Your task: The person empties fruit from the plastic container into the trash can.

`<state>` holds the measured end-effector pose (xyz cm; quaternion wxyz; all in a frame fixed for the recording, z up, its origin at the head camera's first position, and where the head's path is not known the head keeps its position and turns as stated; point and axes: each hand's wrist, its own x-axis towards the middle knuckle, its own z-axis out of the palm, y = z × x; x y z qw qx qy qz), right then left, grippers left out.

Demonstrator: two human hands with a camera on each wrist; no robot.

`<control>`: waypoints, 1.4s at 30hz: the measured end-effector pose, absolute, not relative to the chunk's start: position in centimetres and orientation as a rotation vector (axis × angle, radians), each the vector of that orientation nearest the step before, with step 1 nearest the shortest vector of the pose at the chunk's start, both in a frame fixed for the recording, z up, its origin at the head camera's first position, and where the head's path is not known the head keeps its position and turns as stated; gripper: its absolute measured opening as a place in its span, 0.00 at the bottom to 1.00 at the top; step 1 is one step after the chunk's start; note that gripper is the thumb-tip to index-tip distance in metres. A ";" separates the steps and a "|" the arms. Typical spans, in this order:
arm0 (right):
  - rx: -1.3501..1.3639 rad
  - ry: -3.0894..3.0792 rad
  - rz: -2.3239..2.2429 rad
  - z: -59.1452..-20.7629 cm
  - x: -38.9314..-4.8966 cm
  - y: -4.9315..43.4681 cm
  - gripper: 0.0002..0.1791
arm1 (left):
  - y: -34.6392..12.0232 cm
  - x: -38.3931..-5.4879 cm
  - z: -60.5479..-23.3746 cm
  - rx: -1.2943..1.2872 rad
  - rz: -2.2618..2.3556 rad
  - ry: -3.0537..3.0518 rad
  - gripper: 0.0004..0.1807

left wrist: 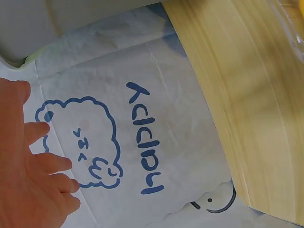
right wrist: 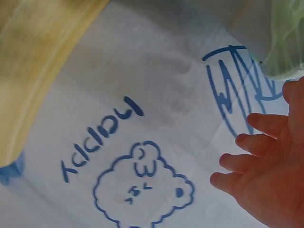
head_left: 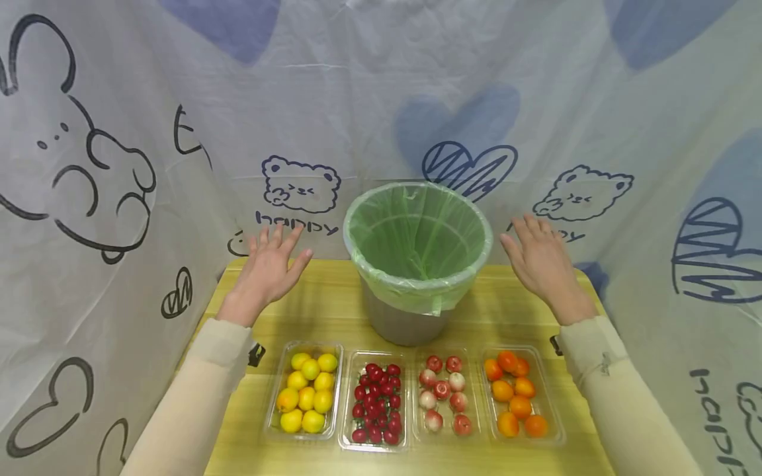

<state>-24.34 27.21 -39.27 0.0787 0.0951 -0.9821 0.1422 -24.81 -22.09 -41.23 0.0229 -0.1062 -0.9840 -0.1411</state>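
My left hand [head_left: 270, 264] hovers with spread fingers left of a grey bin [head_left: 405, 324] lined with a green plastic bag [head_left: 417, 231]. On the bin's other side my right hand [head_left: 543, 261] is held up, fingers straight, holding nothing. Both hands stay apart from the bin. In front of it four clear trays stand in a row: yellow lemon-like fruits [head_left: 306, 398], dark red cherry-like fruits [head_left: 375, 404], red-and-white round fruits [head_left: 442, 390] and small oranges [head_left: 520, 396]. In the left wrist view the left fingers [left wrist: 52, 163] point past the bin; the right wrist view shows the right fingers [right wrist: 254, 144] extended.
A yellow wood-grain table [head_left: 324, 291] bears the bin and trays. White curtains [head_left: 369, 86] with blue hearts and bear drawings close in the back and both sides, near the table's edges.
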 end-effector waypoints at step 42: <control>0.547 -3.078 0.628 -37.1 -25.9 23.1 0.45 | -27.5 -17.6 -52.6 -0.171 -0.580 -3.005 0.22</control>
